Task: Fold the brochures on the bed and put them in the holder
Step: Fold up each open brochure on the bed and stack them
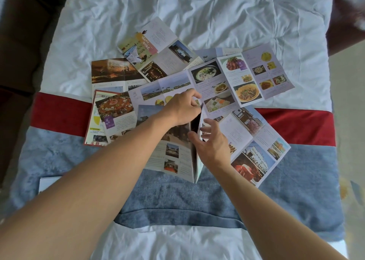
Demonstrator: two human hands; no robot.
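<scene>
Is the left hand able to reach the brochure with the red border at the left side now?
Probably yes. The left hand is pinching the top of the half-folded brochure, so it must let go first. The red-bordered brochure lies close by, partly under another sheet, its left edge bare.

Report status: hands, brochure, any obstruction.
Left hand pinching top edge of the brochure; right hand open, pressing its raised fold. Half-folded. Other brochures spread underneath. Holder not identifiable.
</scene>
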